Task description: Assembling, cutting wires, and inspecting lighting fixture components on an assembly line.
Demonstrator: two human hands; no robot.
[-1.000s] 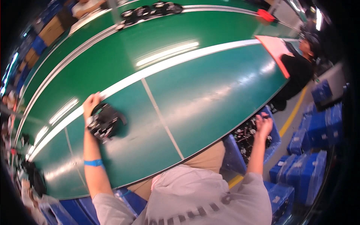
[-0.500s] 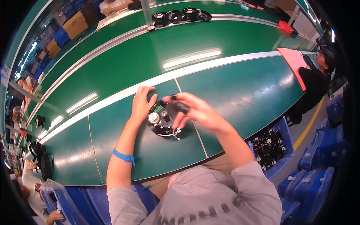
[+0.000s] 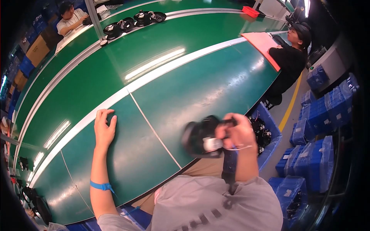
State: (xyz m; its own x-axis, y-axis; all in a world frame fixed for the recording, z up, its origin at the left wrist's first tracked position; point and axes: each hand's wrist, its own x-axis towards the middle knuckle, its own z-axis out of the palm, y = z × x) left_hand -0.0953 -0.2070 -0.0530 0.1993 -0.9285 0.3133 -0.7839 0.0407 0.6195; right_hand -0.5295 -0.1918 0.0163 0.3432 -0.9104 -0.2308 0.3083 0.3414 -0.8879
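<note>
My right hand [image 3: 241,133] grips the edge of a round black mechanical assembly [image 3: 198,138], lifted over the near edge of the green table [image 3: 150,104]. The assembly is smeared by motion and shows a white round part beside my fingers. A thin pale wire trails near my wrist. Off to the left, my left hand [image 3: 105,129] rests on the tabletop by the white rail, thumb apart from its loosely bent fingers and nothing in it. A blue strap [image 3: 101,186] circles that wrist.
Right of my right arm stands a blue bin [image 3: 273,154] of similar black assemblies. Wrapped blue crates [image 3: 308,161] stack beyond it. A person in black [image 3: 287,63] sits by a pink board [image 3: 262,48]. More assemblies [image 3: 142,19] stand across the green belt; another person works beyond.
My right hand has lifted the assembly off the table and carried it right, toward the near edge. My left hand has come away from it and now lies apart. The view has swung right.
</note>
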